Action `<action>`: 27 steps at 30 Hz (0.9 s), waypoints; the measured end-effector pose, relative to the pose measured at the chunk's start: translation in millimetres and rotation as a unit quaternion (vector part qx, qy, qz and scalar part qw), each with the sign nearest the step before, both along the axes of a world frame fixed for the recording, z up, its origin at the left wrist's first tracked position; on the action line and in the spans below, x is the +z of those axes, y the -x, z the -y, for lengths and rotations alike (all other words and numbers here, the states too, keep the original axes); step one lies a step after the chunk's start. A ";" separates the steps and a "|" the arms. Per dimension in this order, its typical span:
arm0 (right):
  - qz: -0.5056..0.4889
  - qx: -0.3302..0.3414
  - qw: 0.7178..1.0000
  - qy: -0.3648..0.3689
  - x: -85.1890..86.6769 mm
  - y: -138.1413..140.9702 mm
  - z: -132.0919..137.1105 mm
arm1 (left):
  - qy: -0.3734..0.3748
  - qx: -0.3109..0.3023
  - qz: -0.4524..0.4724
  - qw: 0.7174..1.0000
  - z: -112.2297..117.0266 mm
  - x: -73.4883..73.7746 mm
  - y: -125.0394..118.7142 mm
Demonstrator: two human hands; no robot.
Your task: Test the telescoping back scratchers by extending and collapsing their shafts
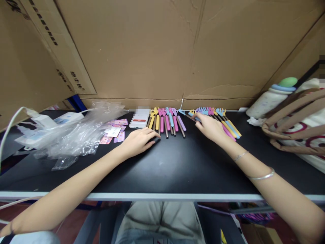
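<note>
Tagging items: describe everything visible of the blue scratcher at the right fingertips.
The blue scratcher has a plastic-looking pronged head on a dark shaft. It slants at the back of the black table, head pointing left and away. The right hand is at the shaft, hiding the rest; grip unclear.

A black table (167, 169) bears back scratchers (162, 124) and bags (85, 134).

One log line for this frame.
left hand: by left row of claw-headed sticks | right hand: at right row, grip unclear | plastic bags: on black table, left side
</note>
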State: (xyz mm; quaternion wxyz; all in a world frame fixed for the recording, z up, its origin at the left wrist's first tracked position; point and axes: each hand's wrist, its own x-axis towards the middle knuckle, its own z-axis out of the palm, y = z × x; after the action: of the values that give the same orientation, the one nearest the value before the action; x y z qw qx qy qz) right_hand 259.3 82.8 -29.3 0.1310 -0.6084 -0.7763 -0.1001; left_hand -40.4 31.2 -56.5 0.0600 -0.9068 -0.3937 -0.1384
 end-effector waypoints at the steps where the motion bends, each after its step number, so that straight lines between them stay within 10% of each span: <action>1: -0.018 0.003 1.000 -0.013 1.3 -0.8 -0.1 | -0.004 0.004 0.005 1.000 -0.4 -0.6 0.4; 7: -0.113 0.123 0.981 -0.100 4.2 9.8 9.9 | -0.046 0.001 0.049 0.998 -2.7 -1.2 0.0; 15: 0.003 0.387 0.904 -0.183 -5.6 45.3 40.7 | -0.218 -0.040 0.125 0.967 5.9 9.8 -7.1; 27: 0.039 0.428 0.876 -0.217 -13.2 51.5 46.0 | -0.168 -0.019 0.024 0.985 4.2 2.9 -6.5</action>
State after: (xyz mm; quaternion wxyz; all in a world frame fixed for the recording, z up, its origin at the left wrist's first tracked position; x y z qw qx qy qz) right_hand 207.9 36.8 -42.5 0.2599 -0.1685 -0.9241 -0.2237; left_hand -33.8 27.0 -53.6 0.1993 -0.8874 -0.3493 -0.2252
